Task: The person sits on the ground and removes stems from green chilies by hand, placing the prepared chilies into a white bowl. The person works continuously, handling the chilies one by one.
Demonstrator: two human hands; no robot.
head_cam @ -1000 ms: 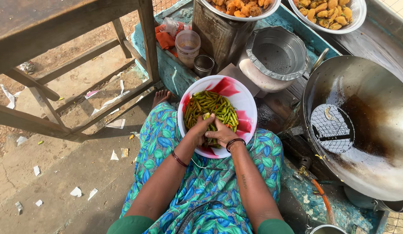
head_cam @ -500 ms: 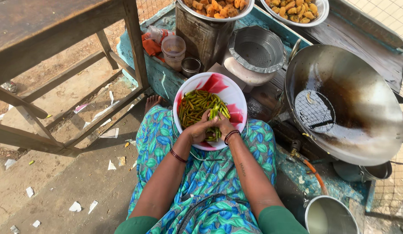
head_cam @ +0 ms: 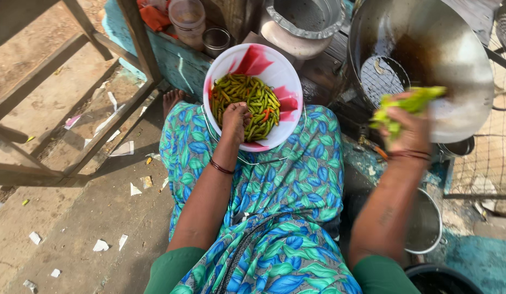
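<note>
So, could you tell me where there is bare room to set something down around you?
The ground on the left, between the wooden frame and the lap, is bare but for paper scraps. Ahead it is crowded: the bowl of chillies under the left hand, cup, tin, pot and wok stand close together. The right hand holds chillies by the wok.

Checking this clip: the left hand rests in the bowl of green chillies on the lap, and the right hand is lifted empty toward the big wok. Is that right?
Not quite. The head view shows the right hand is not empty: it grips a bunch of green chillies, blurred, near the big wok. The left hand does rest in the bowl on the lap.
</note>
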